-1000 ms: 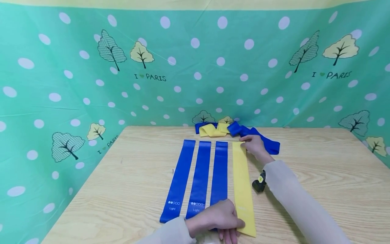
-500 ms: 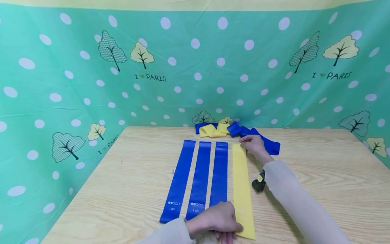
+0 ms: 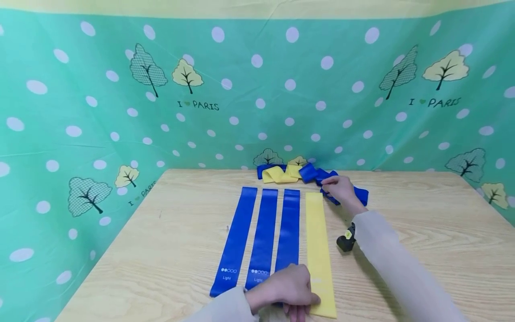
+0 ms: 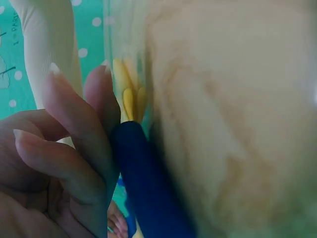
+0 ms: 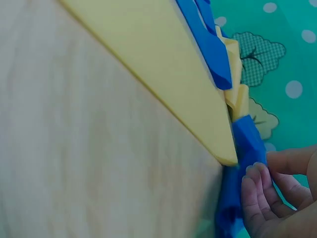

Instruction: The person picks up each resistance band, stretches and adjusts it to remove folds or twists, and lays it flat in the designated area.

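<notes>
In the head view my right hand [image 3: 342,190] has thumb and fingers bent together at the crumpled blue resistance band [image 3: 362,195], and seems to pinch its edge. The right wrist view shows those fingers [image 5: 257,188] against the blue rubber. My left hand [image 3: 287,286] has a finger resting on the near end of the flat yellow resistance band [image 3: 319,246]; its thumb is hidden. Left of the yellow one, three blue resistance bands lie flat side by side: an outer one [image 3: 235,241], a middle one [image 3: 263,241] and a third [image 3: 288,228], whose near end my left hand covers.
Behind the row, a crumpled yellow band [image 3: 277,174] and more blue band [image 3: 309,173] lie near the wooden table's [image 3: 169,241] far edge. A green printed cloth [image 3: 241,71] hangs behind. A black wrist device [image 3: 347,239] sits under my right sleeve.
My right hand has left the far end of the yellow band and shifted to the blue band beside it, part of which has moved. My left hand stays; the yellow band slid slightly nearer me.
</notes>
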{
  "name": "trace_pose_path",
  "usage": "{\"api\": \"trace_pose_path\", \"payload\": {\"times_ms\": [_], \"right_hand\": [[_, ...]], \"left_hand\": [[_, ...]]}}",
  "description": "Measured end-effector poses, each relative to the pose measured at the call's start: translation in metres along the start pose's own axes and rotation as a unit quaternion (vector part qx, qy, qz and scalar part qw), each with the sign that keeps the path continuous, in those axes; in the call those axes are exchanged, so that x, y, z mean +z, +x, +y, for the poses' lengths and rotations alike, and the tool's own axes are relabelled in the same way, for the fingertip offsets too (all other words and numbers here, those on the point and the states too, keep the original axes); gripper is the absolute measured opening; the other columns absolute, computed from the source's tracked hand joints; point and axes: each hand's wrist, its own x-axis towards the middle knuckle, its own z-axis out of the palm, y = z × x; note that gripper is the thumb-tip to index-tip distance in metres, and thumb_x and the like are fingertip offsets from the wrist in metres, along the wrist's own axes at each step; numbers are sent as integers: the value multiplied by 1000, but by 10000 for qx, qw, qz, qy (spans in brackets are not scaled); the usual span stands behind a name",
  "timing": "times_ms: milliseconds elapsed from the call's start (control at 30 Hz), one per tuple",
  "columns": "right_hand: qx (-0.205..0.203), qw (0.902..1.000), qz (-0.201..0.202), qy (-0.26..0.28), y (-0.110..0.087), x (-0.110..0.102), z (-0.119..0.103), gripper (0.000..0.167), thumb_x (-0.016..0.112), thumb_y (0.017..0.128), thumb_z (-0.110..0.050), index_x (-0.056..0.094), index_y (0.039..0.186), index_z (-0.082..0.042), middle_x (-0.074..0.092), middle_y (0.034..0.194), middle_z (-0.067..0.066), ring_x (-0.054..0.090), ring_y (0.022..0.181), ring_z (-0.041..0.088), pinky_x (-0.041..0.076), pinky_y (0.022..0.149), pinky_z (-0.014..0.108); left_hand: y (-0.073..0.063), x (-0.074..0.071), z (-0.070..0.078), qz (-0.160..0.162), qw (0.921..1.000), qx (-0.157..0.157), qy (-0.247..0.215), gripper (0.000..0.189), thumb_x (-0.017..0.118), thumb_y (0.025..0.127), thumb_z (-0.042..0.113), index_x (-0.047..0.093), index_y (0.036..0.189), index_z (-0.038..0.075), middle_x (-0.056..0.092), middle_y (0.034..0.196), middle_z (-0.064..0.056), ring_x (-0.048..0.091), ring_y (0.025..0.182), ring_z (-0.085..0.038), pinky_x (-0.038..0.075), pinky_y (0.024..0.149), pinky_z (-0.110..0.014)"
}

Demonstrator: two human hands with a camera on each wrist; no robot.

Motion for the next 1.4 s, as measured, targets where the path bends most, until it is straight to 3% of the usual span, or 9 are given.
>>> {"api": "trace_pose_path", "payload": {"times_ms": [200,600,900,1200,1400], "right_hand": [[-28,10000,38,32,1,-17,6,31,51,96,-11,58,122,4,55,128,24,58,111,34,51,95,41],[-23,9992,233,-319,-2,-39,20,36,51,94,-12,53,125,6,55,125,26,60,106,36,52,92,43],[19,9987,210,-472,4,-29,23,38,53,96,-20,55,123,7,57,124,27,60,105,33,55,84,37],[171,9983,204,-513,8,-25,20,40,51,98,-21,52,128,5,49,134,26,49,120,37,43,102,49],[-3,9993,377,-44,9,-35,10,42,50,98,-22,51,129,6,50,131,25,52,114,35,45,100,46]], "left_hand": [[7,-6,4,31,9997,248,26,42,64,89,16,58,49,3,57,41,-5,46,28,-7,33,27,-21],[27,-27,23,516,9972,172,506,28,63,90,19,63,64,6,62,54,-3,56,43,-15,41,35,-21],[50,-44,33,979,9936,-76,550,26,61,92,21,64,72,5,64,62,-8,62,53,-20,44,44,-25],[69,-67,43,1176,9914,-84,569,25,59,93,20,65,78,2,66,70,-10,65,60,-22,49,48,-26],[81,-79,43,1450,9886,-21,407,37,57,95,18,54,60,7,63,67,-11,64,60,-23,48,49,-26]]}}
